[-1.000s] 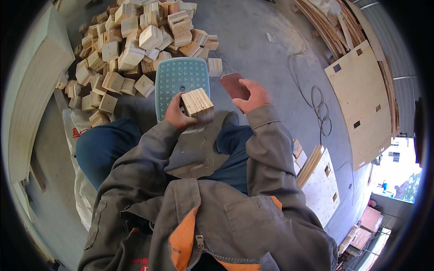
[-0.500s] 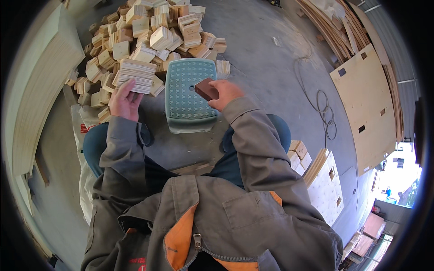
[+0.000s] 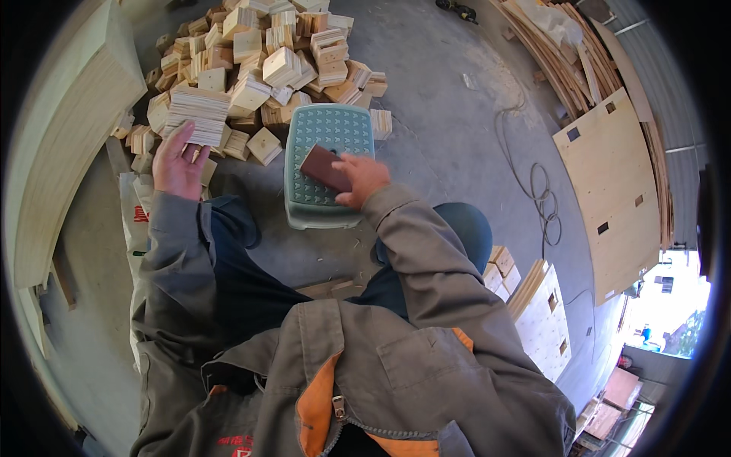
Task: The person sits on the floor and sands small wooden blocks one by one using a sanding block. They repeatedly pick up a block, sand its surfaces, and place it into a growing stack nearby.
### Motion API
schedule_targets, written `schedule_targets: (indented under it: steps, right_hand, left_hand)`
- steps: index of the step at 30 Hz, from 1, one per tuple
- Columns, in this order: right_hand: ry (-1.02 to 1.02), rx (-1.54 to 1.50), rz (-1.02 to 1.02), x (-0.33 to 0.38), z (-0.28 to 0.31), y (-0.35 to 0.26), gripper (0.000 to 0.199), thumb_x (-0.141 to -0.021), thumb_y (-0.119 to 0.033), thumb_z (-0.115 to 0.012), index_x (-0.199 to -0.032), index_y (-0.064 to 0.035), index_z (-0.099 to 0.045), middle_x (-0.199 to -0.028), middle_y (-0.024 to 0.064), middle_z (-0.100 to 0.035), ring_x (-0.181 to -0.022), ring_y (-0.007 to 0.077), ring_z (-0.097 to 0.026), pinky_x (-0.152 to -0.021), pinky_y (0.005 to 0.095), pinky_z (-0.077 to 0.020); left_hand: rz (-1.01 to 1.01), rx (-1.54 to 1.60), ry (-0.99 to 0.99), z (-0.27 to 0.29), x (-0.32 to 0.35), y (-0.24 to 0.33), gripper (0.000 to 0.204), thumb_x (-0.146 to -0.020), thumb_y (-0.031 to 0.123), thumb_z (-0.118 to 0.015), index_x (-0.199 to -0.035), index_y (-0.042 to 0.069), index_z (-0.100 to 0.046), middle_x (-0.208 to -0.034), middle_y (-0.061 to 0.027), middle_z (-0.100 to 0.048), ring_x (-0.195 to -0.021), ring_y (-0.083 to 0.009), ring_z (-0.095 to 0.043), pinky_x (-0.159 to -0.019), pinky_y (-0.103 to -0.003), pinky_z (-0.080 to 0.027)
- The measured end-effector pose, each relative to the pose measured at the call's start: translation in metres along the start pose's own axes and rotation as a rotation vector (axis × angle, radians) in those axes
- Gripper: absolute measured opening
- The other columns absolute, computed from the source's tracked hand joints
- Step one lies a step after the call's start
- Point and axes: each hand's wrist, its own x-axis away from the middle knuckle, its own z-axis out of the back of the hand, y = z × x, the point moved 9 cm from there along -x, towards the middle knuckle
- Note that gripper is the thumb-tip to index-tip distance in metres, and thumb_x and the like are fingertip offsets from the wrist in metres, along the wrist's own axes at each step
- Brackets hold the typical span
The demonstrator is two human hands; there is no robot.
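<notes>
Right now I have the left hand (image 3: 179,161) out at the edge of the heap of wooden blocks (image 3: 259,53), fingers curled under a layered plywood block (image 3: 198,114), while the right hand (image 3: 360,179) pinches a reddish-brown sanding block (image 3: 321,167) flat against the green plastic stool (image 3: 327,164). I'd judge a steady, square hold on the block matters, keeping its pale, striped edge clear. The stool top is ribbed; the concrete floor (image 3: 449,99) looks rough and grey.
</notes>
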Motion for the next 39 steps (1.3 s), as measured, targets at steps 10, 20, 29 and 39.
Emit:
schedule_targets:
  steps: [10,20,29,39]
  right_hand:
    - [0.078,-0.178,-0.073,0.013,-0.003,0.018,0.087,-0.077,-0.038,-0.091,-0.154,-0.0187,-0.055,-0.162,0.0110,-0.049,-0.146,0.0350,-0.048,-0.119,0.0494,-0.0408]
    - [0.296,-1.170,0.095,0.045,0.081,-0.006,0.124,-0.072,-0.042,-0.098,-0.167,-0.0021,-0.029,-0.161,0.0266,-0.048,-0.151,0.0361,-0.046,-0.122,0.0426,-0.0396]
    - [0.378,-1.090,0.067,0.048,0.073,0.014,0.119,-0.062,-0.039,-0.102,-0.158,0.0015,-0.044,-0.144,0.0261,-0.063,-0.136,0.0366,-0.061,-0.116,0.0399,-0.0466]
    - [0.529,-0.938,0.094,0.062,0.094,0.047,0.116,-0.058,-0.028,-0.102,-0.156,0.0021,-0.047,-0.137,0.0237,-0.067,-0.124,0.0331,-0.068,-0.104,0.0414,-0.0550]
  left_hand:
    - [0.070,-0.219,-0.079,-0.062,0.014,-0.050,0.036,-0.091,0.005,-0.077,-0.124,0.008,-0.064,-0.122,-0.0064,-0.068,-0.116,-0.0199,-0.067,-0.098,-0.039,-0.055]
    - [0.284,-0.324,-0.547,-0.111,0.041,-0.127,0.069,-0.087,0.013,-0.074,-0.150,-0.002,-0.051,-0.137,-0.0151,-0.066,-0.125,-0.0289,-0.066,-0.108,-0.042,-0.052]
    - [0.233,-0.515,-0.688,-0.156,0.050,-0.165,0.083,-0.078,0.016,-0.075,-0.153,-0.008,-0.046,-0.141,-0.0189,-0.063,-0.128,-0.0305,-0.065,-0.111,-0.042,-0.051]
    - [0.298,-0.422,-0.831,-0.212,0.081,-0.178,0.095,-0.069,0.017,-0.072,-0.157,-0.003,-0.043,-0.147,-0.0190,-0.060,-0.135,-0.0321,-0.061,-0.117,-0.043,-0.046]
